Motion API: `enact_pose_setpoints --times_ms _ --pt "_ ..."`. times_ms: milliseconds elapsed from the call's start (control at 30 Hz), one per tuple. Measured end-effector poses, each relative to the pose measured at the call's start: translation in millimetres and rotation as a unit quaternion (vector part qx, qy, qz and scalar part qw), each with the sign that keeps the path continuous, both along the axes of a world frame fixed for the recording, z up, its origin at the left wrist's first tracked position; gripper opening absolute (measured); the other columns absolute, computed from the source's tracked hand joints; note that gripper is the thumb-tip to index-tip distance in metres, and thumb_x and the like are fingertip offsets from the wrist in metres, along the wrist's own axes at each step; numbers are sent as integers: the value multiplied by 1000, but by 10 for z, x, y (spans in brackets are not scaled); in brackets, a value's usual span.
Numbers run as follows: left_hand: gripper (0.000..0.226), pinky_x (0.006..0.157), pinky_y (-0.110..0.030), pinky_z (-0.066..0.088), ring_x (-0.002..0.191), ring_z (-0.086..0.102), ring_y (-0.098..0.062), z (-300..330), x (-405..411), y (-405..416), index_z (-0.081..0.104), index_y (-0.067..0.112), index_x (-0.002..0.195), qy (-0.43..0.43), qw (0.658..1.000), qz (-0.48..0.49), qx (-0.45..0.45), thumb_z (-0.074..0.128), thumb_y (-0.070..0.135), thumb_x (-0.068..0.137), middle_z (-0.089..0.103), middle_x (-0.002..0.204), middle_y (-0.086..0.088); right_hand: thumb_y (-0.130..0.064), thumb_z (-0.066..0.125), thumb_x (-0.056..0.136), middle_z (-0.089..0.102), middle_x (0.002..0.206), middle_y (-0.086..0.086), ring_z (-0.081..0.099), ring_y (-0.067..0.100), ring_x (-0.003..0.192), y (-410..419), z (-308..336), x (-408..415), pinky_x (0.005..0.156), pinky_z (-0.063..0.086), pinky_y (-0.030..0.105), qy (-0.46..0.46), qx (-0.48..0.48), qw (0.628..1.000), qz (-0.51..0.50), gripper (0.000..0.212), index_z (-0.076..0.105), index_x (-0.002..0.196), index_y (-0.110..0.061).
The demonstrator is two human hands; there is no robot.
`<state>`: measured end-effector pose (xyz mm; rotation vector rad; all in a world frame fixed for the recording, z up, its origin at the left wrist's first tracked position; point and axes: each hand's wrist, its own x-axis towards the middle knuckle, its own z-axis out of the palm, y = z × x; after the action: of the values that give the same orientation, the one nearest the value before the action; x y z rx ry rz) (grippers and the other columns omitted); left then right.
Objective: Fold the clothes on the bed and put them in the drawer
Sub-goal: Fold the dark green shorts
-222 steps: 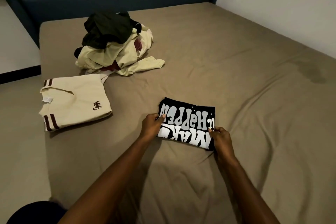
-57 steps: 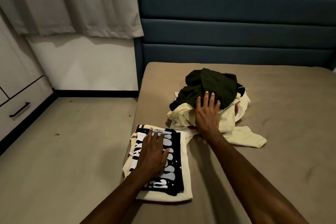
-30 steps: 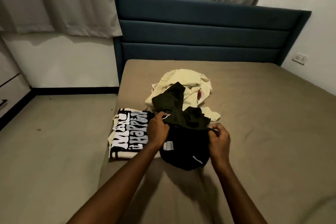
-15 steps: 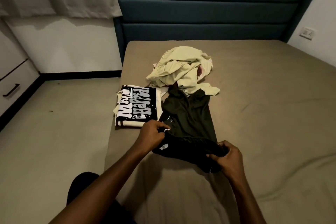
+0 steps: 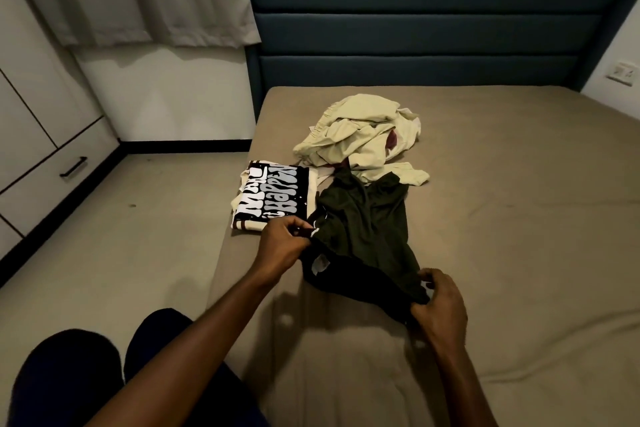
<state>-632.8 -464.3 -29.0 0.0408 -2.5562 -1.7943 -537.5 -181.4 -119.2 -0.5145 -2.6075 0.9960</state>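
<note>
Now that the dark green garment (image 5: 363,218) has come off the loose heap and been drawn toward the near edge of the bed (image 5: 502,184), a third piece is in hand and ready to be spread for folding, which looks like the step under way. A moment ago it hung bunched between the hands; it now lies stretched out flat on the sheet, its far end just touching the cream clothes pile (image 5: 360,135) that remains unfolded. The left hand (image 5: 282,246) pinches the garment's near left corner, by a small white loop, and the right hand (image 5: 438,305) grips the near right corner with curled fingers, so the near hem runs between them and the rest lies beyond both hands. Just left of it sits the finished stack, the black printed shirt (image 5: 273,196) on top of a folded cream one. The drawer (image 5: 59,180), with its dark handle, is shut and well apart across the floor, so nothing has been put away yet.
</note>
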Motion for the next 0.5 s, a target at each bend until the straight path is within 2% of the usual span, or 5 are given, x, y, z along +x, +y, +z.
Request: enact_pose_setpoints --times_ms 67,167,333,433,500 --pt "19 60 -28 58 79 73 -22 61 18 94 76 11 87 0 1000 -20 4 76 -5 77 75 82 -6 -21 89 66 65 116 8 61 29 104 -103 -28 -32 90 54 46 10 55 997 54 70 64 131 -19" --pt "17 63 -35 61 79 71 -24 226 -4 256 74 7 90 -1 999 -32 26 71 -8 81 74 85 -12 -29 77 80 66 122 8 63 30 109 -252 61 -108 86 55 39 -35 83 994 60 56 64 134 -19" --pt "8 75 -57 62 88 74 -35 461 -95 319 74 5 88 -26 995 -11 99 76 9 82 76 86 -17 -43 75 81 67 115 6 66 29 104 -326 335 -208 84 54 38 -46 41 998 22 54 65 128 -19" --pt "38 66 -62 61 87 74 -38 592 -122 204 71 1 83 -40 994 8 98 76 37 70 74 85 -21 -35 75 78 64 105 11 63 34 100 -457 438 -269 83 52 42 -35 65 996 -43 45 67 116 -12" --pt "55 61 -60 61 81 75 -36 629 -167 49 72 3 84 -28 997 15 64 78 54 65 75 84 -19 -24 75 76 63 111 14 59 36 108 -566 400 -247 89 50 43 -90 75 988 -103 43 65 116 -11"
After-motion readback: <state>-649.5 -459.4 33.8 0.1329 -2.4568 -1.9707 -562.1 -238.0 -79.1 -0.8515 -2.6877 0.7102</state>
